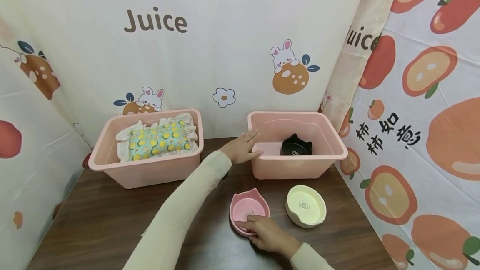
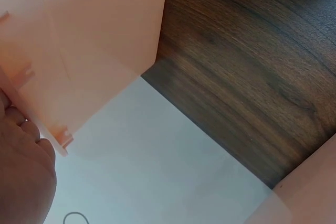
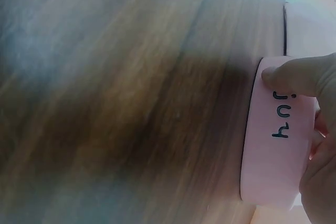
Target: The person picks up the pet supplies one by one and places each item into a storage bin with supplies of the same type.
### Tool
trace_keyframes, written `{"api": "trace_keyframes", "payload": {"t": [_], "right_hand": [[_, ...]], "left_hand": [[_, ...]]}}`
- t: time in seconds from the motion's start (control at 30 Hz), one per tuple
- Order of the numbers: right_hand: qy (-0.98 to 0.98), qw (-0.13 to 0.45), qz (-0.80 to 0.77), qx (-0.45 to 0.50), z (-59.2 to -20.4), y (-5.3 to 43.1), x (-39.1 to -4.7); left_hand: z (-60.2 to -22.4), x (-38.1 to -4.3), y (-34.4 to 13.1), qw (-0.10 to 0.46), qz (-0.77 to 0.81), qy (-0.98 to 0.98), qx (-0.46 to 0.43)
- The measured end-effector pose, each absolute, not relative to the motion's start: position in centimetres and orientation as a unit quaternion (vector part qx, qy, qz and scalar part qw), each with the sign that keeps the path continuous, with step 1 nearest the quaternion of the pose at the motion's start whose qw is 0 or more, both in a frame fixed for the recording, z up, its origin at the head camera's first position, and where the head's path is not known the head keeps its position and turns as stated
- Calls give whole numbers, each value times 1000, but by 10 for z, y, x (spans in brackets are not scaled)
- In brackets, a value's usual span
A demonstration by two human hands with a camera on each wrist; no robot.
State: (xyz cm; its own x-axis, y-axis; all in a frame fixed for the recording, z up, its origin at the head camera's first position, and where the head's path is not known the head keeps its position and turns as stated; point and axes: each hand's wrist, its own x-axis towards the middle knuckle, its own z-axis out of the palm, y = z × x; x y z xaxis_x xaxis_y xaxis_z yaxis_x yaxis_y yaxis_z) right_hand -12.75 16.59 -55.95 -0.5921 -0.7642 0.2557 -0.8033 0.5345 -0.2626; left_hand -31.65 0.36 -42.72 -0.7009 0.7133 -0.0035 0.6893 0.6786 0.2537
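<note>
My left hand (image 1: 239,148) rests at the left rim of the right-hand pink bin (image 1: 292,168), with straight fingers and the thumb apart. In the left wrist view, knuckles show against the bin's rim. My right hand (image 1: 269,233) grips the near edge of a pink cat-eared pet bowl (image 1: 243,205), which stands on the table. The right wrist view shows the thumb (image 3: 291,74) on the bowl's lettered outer wall and fingers over the rim. A black cat-eared bowl (image 1: 296,146) sits inside the right-hand bin.
A pale yellow bowl (image 1: 305,206) with a fish print stands right of the pink one. At the back left is another pink bin (image 1: 150,172) holding a lemon-print cushion (image 1: 159,140) with white ruffles. Printed curtains (image 1: 225,53) close off the back and sides of the dark wooden table (image 1: 112,220).
</note>
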Motion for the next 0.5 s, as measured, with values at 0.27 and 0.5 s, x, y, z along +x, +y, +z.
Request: {"api": "trace_keyframes", "payload": {"t": [0.27,0.5], "right_hand": [[-877,50,192,438,-557,166,-125],[-882,47,213,419,-553,165,-120]], "left_hand": [[-428,-316,4,52,114,917,379],[-426,-315,4,53,105,916,383]]}}
